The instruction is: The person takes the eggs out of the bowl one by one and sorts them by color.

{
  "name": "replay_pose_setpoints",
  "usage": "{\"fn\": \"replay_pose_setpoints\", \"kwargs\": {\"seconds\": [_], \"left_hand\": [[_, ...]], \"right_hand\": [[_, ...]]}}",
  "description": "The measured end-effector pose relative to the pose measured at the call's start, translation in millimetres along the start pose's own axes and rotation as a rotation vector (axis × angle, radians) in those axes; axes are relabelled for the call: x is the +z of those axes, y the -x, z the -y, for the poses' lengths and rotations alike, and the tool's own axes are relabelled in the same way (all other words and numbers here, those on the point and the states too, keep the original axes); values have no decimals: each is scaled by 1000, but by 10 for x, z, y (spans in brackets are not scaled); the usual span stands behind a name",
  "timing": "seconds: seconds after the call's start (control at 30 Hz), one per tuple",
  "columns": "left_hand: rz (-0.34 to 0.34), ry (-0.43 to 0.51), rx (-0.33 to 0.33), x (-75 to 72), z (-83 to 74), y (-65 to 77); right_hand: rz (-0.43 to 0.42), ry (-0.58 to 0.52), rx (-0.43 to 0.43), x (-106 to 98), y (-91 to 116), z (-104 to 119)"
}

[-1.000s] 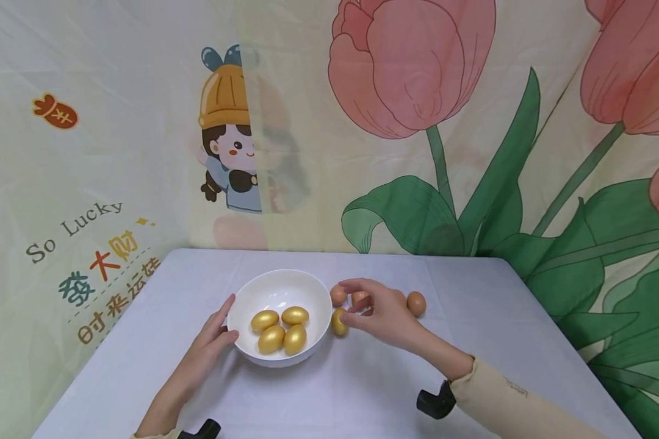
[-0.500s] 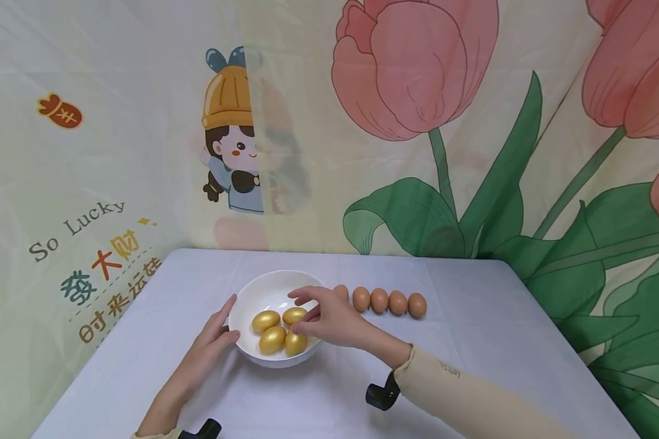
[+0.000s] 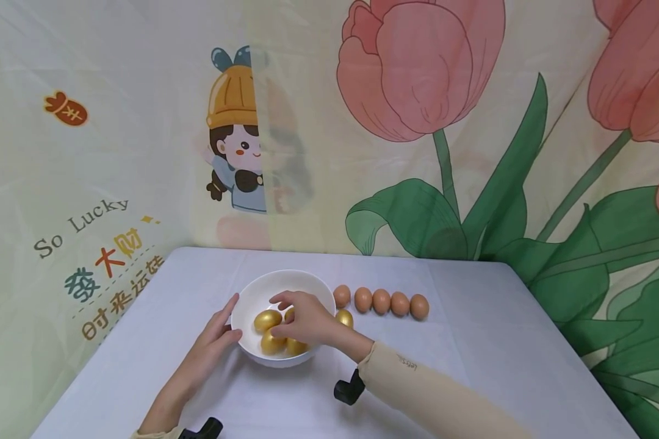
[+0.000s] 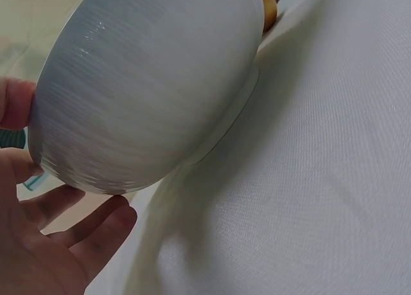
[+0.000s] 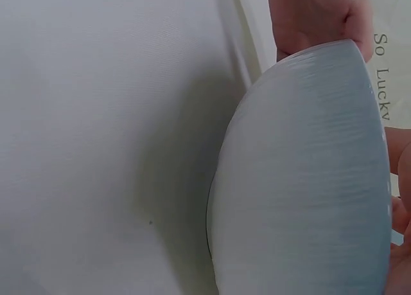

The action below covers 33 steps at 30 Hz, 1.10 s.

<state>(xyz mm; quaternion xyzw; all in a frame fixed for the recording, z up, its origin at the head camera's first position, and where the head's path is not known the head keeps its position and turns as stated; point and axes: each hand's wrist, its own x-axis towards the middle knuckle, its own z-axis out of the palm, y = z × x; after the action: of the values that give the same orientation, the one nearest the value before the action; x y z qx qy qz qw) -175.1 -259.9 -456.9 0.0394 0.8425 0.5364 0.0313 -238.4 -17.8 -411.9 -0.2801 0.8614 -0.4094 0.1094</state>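
A white bowl [image 3: 249,299] stands on the table, slightly tilted in the wrist views, with several golden eggs [image 3: 267,320] inside. My left hand [image 3: 208,347] holds its left side, thumb and fingers along the rim and outer wall [image 4: 148,89]. Over the bowl, my right hand [image 3: 307,320] reaches in with thumb and forefinger parted; an egg shows partly between them and others lie under the hand. One more golden egg [image 3: 344,317] lies on the cloth just right of the bowl, partly behind my right wrist. In the right wrist view the bowl's wall [image 5: 302,179] hides the eggs.
Several brown eggs [image 3: 381,302] lie in a row on the white tablecloth [image 3: 472,341], right of the bowl. The table's back edge meets a printed backdrop [image 3: 307,231] with tulips and a cartoon child.
My right hand has left the golden egg beside the bowl and moved left over the bowl, down among the eggs. That golden egg stays on the cloth. My left hand keeps its hold.
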Motion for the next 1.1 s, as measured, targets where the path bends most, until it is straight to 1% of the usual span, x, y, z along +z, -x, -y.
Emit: {"fn": "replay_pose_setpoints", "kwargs": {"seconds": [0.3,0.4,0.53,0.63,0.83,1.03,1.1], "left_hand": [[-3,-4,-5,10,-10,-5],[-1,-12,2,6,-17,6],[-1,-16,-7,2,-29,9],[2,-15,-15,1,-36,8],[15,-8,-6,13,-27,-10],[6,-18,0,-2,-25,-1],[6,-19,2,-6,-20,-1]], "right_hand": [[-6,26,21,115,-146,-31],[-8,28,46,155,-180,-26],[-5,25,70,193,-215,-19],[0,27,57,219,-242,-27],[-10,65,17,266,-291,-78],[10,22,-16,293,-321,-84],[15,16,-15,304,-326,-85]]}}
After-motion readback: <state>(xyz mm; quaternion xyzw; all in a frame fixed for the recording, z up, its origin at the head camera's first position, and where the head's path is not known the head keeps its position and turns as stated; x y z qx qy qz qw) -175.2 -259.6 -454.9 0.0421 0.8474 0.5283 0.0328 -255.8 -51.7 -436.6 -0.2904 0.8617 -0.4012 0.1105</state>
